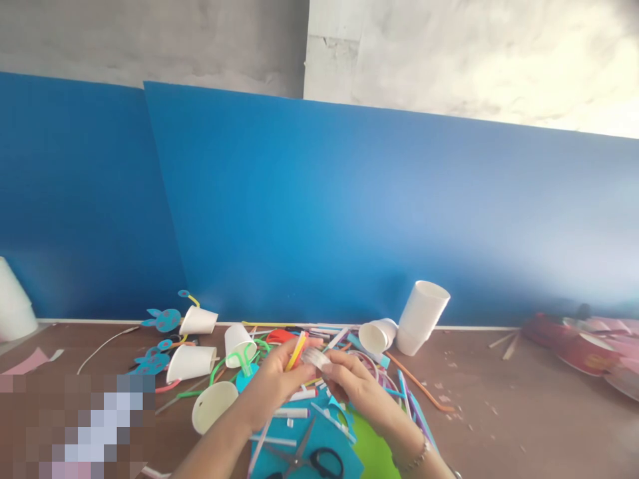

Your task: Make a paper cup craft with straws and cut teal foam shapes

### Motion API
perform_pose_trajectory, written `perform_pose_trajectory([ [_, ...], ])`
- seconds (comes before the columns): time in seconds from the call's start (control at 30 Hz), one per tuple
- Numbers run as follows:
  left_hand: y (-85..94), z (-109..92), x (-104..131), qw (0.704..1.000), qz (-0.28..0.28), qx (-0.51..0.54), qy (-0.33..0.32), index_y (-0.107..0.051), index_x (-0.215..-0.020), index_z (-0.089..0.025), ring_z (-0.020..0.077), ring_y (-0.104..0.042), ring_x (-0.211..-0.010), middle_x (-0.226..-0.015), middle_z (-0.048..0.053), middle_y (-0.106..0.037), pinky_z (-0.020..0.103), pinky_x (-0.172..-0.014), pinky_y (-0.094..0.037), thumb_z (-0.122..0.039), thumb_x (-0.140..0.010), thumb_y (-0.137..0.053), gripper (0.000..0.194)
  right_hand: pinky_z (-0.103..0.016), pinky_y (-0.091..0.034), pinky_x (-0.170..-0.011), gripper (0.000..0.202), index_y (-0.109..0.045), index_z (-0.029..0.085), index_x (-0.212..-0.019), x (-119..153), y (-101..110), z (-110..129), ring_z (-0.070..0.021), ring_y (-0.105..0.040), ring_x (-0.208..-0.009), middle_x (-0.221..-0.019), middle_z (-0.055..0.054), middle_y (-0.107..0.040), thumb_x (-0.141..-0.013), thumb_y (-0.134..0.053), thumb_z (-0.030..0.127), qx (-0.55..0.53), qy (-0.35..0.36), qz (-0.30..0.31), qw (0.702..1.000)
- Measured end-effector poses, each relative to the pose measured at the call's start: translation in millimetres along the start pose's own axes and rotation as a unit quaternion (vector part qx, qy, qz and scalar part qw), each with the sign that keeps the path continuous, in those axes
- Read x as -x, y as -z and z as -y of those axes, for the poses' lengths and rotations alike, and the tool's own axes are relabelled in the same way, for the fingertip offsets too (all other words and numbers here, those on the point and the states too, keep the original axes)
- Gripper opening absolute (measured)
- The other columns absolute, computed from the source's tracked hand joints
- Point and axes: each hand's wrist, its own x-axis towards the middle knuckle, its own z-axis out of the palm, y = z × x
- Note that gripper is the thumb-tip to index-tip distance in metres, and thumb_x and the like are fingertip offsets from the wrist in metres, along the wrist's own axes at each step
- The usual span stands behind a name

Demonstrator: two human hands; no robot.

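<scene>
My left hand is closed around a yellow straw, which sticks up at a slant from its fingers. A small roll of clear tape is pinched in my right hand, close against the left fingertips. Both hands hover over a cluttered blue paper sheet. Below them lie black-handled scissors, spread apart, along with white markers and a green paper piece. The wrapped fingers hide the lower part of the straw.
White paper cups with blue rabbit cutouts lie on their sides at left. A leaning stack of white cups stands behind my right hand. An orange straw and paper scraps lie on the brown table. Blue panels rise behind.
</scene>
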Motion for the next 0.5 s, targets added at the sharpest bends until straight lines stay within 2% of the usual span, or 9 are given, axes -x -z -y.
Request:
perform_pose_trajectory([
  [0.07, -2.7, 0.3, -0.6, 0.999, 0.01, -0.022, -0.028, -0.059, -0.106, -0.019, 0.0119, -0.055, -0.07, -0.074, -0.003, -0.056, 0.021, -0.063, -0.044, -0.03, -0.072, -0.07, 0.037, -0.024, -0.024, -0.047, 0.024, -0.05, 0.02, -0.06, -1.4, -1.2, -0.7, -0.0097, -0.032, -0.047, -0.049, 0.006, -0.037, -0.078, -0.051, 0.037, 0.009, -0.012, -0.013, 1.0],
  [0.1, -4.0, 0.6, -1.1, 0.999, 0.015, -0.026, -0.038, -0.06, -0.103, -0.019, 0.0138, -0.056, -0.077, -0.081, -0.001, -0.059, 0.023, -0.069, -0.046, -0.03, -0.072, -0.07, 0.034, -0.024, -0.023, -0.046, 0.025, -0.048, 0.02, -0.058, -1.8, -1.6, -0.5, -0.0091, -0.03, -0.045, -0.047, 0.007, -0.036, -0.078, -0.051, 0.036, 0.012, -0.017, -0.018, 1.0],
  [0.17, -5.9, 1.3, -2.0, 0.998, 0.026, -0.027, -0.046, -0.06, -0.098, -0.018, 0.0136, -0.055, -0.079, -0.085, -0.001, -0.059, 0.024, -0.071, -0.046, -0.032, -0.073, -0.069, 0.03, -0.024, -0.02, -0.044, 0.027, -0.044, 0.02, -0.054, -2.0, -1.6, 0.6, -0.0083, -0.027, -0.043, -0.044, 0.007, -0.034, -0.076, -0.05, 0.034, 0.01, -0.025, -0.024, 0.999],
  [0.27, -5.9, 2.0, -2.5, 0.999, 0.027, -0.02, -0.037, -0.058, -0.094, -0.018, 0.0084, -0.051, -0.063, -0.075, -0.003, -0.057, 0.018, -0.058, -0.041, -0.036, -0.074, -0.069, 0.029, -0.024, -0.019, -0.044, 0.022, -0.048, 0.019, -0.055, -1.6, 0.8, 1.7, -0.0084, -0.028, -0.043, -0.044, 0.006, -0.036, -0.074, -0.048, 0.031, -0.017, -0.03, -0.014, 0.999],
  [0.37, -2.6, 3.0, -2.4, 1.0, 0.005, -0.008, -0.006, -0.054, -0.099, -0.02, 0.0033, -0.03, -0.04, -0.053, -0.01, -0.044, 0.016, -0.039, -0.021, -0.045, -0.072, -0.069, 0.039, -0.024, -0.018, -0.043, 0.016, -0.06, 0.017, -0.065, -1.1, 4.2, 0.7, -0.0083, -0.027, -0.043, -0.044, 0.007, -0.036, -0.071, -0.049, 0.028, -0.052, -0.016, 0.016, 0.998],
  [0.43, 0.2, 3.8, -2.3, 1.0, -0.001, 0.011, 0.013, -0.05, -0.104, -0.021, 0.0036, -0.017, -0.036, -0.044, -0.014, -0.031, 0.019, -0.036, -0.009, -0.051, -0.072, -0.068, 0.048, -0.023, -0.017, -0.042, 0.017, -0.064, 0.016, -0.072, -0.8, 5.4, -0.6, -0.0077, -0.025, -0.042, -0.043, 0.008, -0.034, -0.07, -0.052, 0.028, -0.068, -0.003, 0.034, 0.997],
  [0.5, 1.9, 4.1, -2.1, 0.999, 0.002, 0.036, 0.023, -0.048, -0.107, -0.021, 0.0044, -0.012, -0.037, -0.041, -0.015, -0.024, 0.02, -0.037, -0.007, -0.055, -0.071, -0.067, 0.054, -0.022, -0.018, -0.042, 0.018, -0.066, 0.016, -0.077, -0.7, 5.4, -1.3, -0.0072, -0.026, -0.04, -0.042, 0.008, -0.035, -0.071, -0.054, 0.029, -0.071, 0.006, 0.038, 0.997],
])
